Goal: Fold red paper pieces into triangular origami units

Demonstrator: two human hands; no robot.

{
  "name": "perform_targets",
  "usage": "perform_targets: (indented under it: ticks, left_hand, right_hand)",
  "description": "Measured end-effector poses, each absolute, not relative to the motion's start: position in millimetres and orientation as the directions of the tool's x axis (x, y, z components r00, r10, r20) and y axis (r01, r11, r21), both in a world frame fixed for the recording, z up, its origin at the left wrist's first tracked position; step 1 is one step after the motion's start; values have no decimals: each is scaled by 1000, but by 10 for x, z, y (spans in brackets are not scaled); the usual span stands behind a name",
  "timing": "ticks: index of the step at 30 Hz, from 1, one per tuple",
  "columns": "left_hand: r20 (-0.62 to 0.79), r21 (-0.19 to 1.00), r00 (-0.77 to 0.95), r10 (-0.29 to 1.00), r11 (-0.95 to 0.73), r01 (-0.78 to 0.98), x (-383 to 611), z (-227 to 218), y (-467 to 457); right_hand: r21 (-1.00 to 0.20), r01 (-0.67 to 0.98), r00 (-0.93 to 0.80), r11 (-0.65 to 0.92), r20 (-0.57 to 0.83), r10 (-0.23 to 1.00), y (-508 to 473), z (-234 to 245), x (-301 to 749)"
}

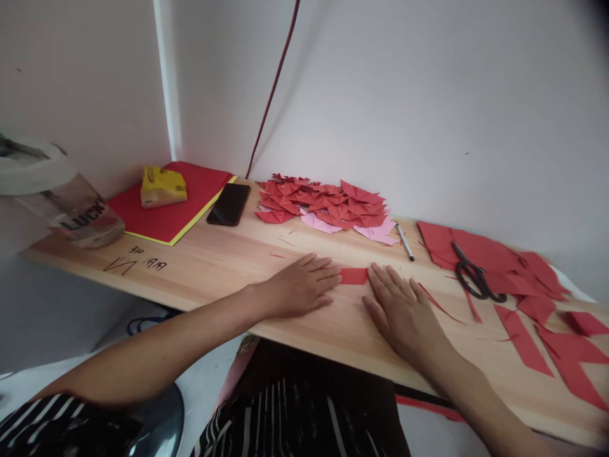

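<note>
A small red paper piece (354,276) lies flat on the wooden table (214,266), between my two hands. My left hand (299,285) rests palm down with its fingers stretched out, fingertips on the paper's left edge. My right hand (404,311) lies flat too, fingers extended, touching the paper's right edge. Part of the paper is hidden under the fingers.
Behind the hands sits a heap of folded red and pink paper shapes (328,206). A pen (405,242), black scissors (476,276) and red paper scraps (533,298) lie to the right. At left are a black phone (229,204), a yellow tissue pack (162,186) on red sheets, and a clear jar (76,212).
</note>
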State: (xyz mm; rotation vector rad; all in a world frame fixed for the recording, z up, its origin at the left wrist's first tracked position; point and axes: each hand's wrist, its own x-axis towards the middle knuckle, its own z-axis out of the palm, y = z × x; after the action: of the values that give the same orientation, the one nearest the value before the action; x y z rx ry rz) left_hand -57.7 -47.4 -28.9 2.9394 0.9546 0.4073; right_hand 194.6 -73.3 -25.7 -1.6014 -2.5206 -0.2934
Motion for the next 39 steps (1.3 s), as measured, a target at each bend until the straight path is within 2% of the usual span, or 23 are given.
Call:
perform_targets:
  ticks: [3, 6, 11, 17, 24, 29, 33, 39]
  left_hand:
    - [228, 100, 779, 584, -810, 578, -581, -273, -477]
    - [219, 103, 775, 593, -804, 586, -581, -256, -479]
    - [203, 101, 778, 595, -803, 588, -583, -250, -475]
    - [209, 97, 774, 598, -800, 592, -587, -266, -474]
    - [197, 102, 773, 603, -797, 595, -586, -247, -476]
    - [190, 110, 780, 596, -803, 586, -586, -243, -478]
    - [197, 114, 774, 602, -798, 592, -580, -258, -477]
    - [207, 129, 773, 600, -800, 586, -588, -245, -481]
  right_hand:
    - [57, 860, -505, 507, 238, 830, -836, -236, 1755]
    - [4, 804, -587, 595, 167, 792, -956, -264, 1600]
    - [-29, 840, -537, 543, 107, 837, -1025, -279, 1666]
    - [-4, 853, -520, 521, 57, 852, -978, -201, 1798]
    - [46, 883, -469, 467, 69, 881, -964, -176, 1885]
    - [67, 874, -485, 481, 170, 858, -905, -166, 1683]
    - [56, 835, -550, 548, 128, 825, -853, -241, 1522]
    - [77, 882, -470, 464, 131, 873, -801, -301, 1718]
